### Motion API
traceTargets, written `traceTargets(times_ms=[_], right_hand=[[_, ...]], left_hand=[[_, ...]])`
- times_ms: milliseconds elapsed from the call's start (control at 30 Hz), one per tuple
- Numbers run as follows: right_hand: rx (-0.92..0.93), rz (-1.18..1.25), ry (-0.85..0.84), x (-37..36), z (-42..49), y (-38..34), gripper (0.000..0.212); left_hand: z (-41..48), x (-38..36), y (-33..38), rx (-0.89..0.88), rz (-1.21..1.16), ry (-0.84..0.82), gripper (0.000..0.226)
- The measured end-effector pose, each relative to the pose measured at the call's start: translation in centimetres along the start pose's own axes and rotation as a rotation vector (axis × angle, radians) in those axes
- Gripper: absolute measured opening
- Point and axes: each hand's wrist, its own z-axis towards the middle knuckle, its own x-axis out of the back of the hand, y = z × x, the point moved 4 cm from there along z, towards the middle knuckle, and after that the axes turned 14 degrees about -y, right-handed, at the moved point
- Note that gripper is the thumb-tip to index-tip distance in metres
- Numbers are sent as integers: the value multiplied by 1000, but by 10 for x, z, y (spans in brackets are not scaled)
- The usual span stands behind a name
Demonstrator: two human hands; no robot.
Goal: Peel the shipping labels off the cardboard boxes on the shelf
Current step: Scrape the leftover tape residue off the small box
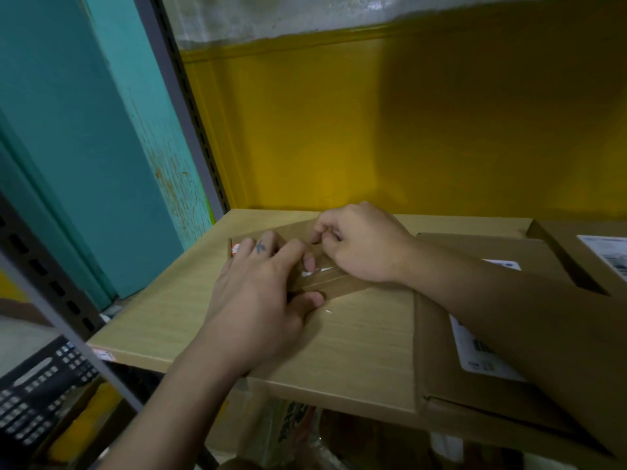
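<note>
A small flat cardboard box (342, 283) lies on the wooden shelf board (163, 300), mostly covered by both hands. My left hand (258, 300) lies flat on its left half, fingers spread on top and thumb against the near edge. My right hand (359, 245) sits over the far right part with fingers curled, thumb and fingertips pinching a thin strip of label on the top. A white, shiny remnant of the label (319, 270) shows between the two hands. A red-and-white sticker (235, 248) peeks out at the box's left end.
A larger flat box (441, 378) with a white shipping label (481, 351) lies under my right forearm. Another labelled box (576, 252) sits at far right. A grey slotted shelf post (190, 106) rises at left; a black crate (37, 395) stands below.
</note>
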Motion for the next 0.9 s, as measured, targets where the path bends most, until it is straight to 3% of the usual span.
traceTargets(times_ms=[567,900], right_hand=[[27,1,-23,-1,1,1,21],[33,-16,-9,-2,2,3,20]], left_hand=[[3,1,3,-31,31,27,24],[-2,1,1,-32,15,85,35]])
